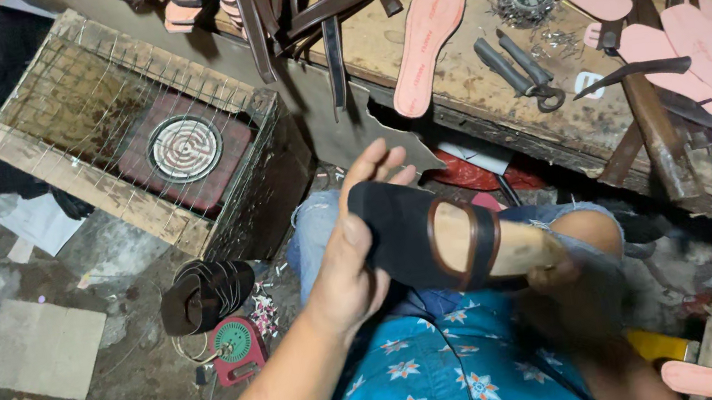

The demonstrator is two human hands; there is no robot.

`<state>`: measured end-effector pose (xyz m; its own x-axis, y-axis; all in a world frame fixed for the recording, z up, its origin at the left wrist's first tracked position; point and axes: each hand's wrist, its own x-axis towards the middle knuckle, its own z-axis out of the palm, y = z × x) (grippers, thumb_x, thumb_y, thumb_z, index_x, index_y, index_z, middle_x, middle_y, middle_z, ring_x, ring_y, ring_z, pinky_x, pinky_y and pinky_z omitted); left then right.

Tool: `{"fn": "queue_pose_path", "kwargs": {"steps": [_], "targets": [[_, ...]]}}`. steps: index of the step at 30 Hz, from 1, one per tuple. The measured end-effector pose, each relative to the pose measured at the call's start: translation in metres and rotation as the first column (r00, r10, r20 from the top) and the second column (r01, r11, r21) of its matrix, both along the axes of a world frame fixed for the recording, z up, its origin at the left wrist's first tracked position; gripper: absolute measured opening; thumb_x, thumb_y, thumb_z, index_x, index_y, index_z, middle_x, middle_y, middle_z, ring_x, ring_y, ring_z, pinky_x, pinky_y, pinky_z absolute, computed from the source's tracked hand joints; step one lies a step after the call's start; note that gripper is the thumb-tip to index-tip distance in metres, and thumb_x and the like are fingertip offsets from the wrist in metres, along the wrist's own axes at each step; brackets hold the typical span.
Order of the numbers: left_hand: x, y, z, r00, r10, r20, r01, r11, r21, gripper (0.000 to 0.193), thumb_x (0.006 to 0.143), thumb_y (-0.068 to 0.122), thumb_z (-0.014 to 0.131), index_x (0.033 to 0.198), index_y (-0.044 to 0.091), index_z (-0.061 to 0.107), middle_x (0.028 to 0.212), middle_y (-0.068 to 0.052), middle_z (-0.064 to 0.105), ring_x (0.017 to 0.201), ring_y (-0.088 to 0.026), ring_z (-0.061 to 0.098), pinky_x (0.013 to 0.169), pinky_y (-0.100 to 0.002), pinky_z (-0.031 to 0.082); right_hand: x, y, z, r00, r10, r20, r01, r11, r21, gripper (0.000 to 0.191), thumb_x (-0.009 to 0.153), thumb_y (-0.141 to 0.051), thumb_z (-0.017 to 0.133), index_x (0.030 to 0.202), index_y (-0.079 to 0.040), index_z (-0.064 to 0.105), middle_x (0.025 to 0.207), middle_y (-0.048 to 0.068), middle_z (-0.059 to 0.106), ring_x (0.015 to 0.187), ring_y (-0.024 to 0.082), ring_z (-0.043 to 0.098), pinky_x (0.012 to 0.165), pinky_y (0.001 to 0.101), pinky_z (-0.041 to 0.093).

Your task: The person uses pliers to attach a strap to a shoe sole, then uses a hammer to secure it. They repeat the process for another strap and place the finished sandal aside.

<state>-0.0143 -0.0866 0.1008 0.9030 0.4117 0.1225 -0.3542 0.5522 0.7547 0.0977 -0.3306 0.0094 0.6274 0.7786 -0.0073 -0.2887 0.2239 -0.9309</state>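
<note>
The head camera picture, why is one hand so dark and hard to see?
In the head view, the right hand sits in shadow under the wooden shoe form, so it looks murky; the left hand and the black sole catch more light; the top right corner is nearly black; the workbench edges bend from the wide lens.

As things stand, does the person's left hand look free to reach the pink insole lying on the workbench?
Probably not right away. The left hand is pressed against the black sandal upper on a wooden last. The path to the pink insole looks open otherwise.
</note>
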Motion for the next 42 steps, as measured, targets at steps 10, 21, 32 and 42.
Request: {"fn": "queue_pose_path", "kwargs": {"steps": [10, 21, 32, 42], "targets": [[-0.001, 0.007, -0.029, 0.994, -0.079, 0.078, 0.108, 0.853, -0.510, 0.082, 0.103, 0.066, 0.043, 0.142, -0.005, 0.050, 0.147, -0.029, 0.054, 0.140, -0.042, 0.052, 0.123, -0.056, 0.037, 0.018, -0.016, 0.007, 0.883, -0.077, 0.463, 0.188, 0.962, -0.198, 0.062, 0.073, 0.017, 0.068, 0.123, -0.017, 0.056, 0.152, 0.015, 0.056, 0.136, 0.029, 0.058, 0.107, 0.0369, 0.050], [0.002, 0.041, -0.028, 0.987, -0.160, 0.030, 0.146, 0.788, -0.598, 0.095, 0.097, 0.076, 0.035, 0.140, -0.007, 0.053, 0.138, -0.030, 0.060, 0.130, -0.040, 0.058, 0.116, -0.053, 0.041, 0.024, -0.005, -0.006, 0.846, 0.387, 0.367, 0.022, 0.662, -0.750, 0.076, 0.070, -0.006, 0.070, 0.143, -0.022, 0.057, 0.133, 0.008, 0.070, 0.123, 0.023, 0.067, 0.108, 0.0373, 0.047], [0.015, 0.102, -0.105, 0.900, 0.143, -0.411, -0.137, 0.990, 0.046, 0.082, 0.101, 0.064, 0.024, 0.129, -0.001, 0.065, 0.126, -0.018, 0.071, 0.116, -0.028, 0.065, 0.105, -0.039, 0.046, 0.017, 0.071, 0.005, 0.891, 0.329, -0.313, -0.341, 0.940, 0.016, 0.062, 0.086, -0.020, 0.064, 0.145, -0.004, 0.051, 0.133, 0.015, 0.067, 0.119, 0.026, 0.066, 0.103, 0.0445, 0.050], [0.013, 0.103, -0.145, 0.591, 0.684, -0.427, 0.421, 0.191, 0.887, 0.051, 0.084, 0.052, 0.063, 0.096, 0.003, 0.072, 0.103, -0.021, 0.071, 0.106, -0.040, 0.063, 0.097, -0.050, 0.043, 0.091, 0.206, 0.104, 0.934, 0.285, -0.216, -0.212, 0.927, 0.309, 0.062, 0.098, -0.033, 0.061, 0.146, 0.005, 0.047, 0.132, 0.016, 0.065, 0.117, 0.026, 0.066, 0.099, 0.0508, 0.053]]}}
